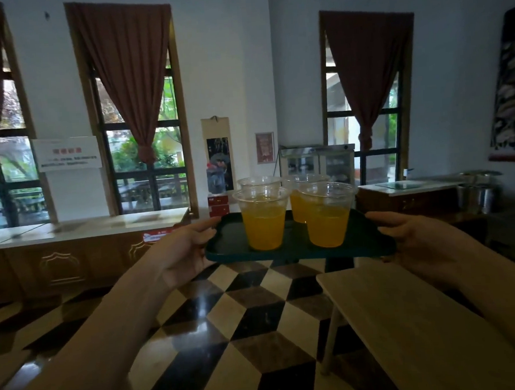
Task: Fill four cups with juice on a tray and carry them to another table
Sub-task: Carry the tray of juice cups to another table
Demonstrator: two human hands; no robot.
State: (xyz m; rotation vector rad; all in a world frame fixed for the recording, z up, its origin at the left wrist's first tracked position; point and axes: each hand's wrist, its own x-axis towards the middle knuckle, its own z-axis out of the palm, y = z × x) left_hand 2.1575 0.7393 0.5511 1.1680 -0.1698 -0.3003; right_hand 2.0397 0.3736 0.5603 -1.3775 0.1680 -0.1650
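A dark green tray [232, 244] is held level in the air at chest height. My left hand [184, 247] grips its left edge and my right hand [415, 239] grips its right edge. Several clear plastic cups stand upright on it. The front left cup [263, 221] and the front right cup [327, 217] hold orange juice. A rear right cup [297, 206] with juice shows between them, and only the rim of a rear left cup [258, 182] shows behind.
A light wooden table [414, 321] stands low at the right, just below and in front of the tray. The floor [227, 317] has a black, brown and cream cube pattern. Wooden counters with white tops [83, 226] run under the windows, and steel pots [476, 193] stand at far right.
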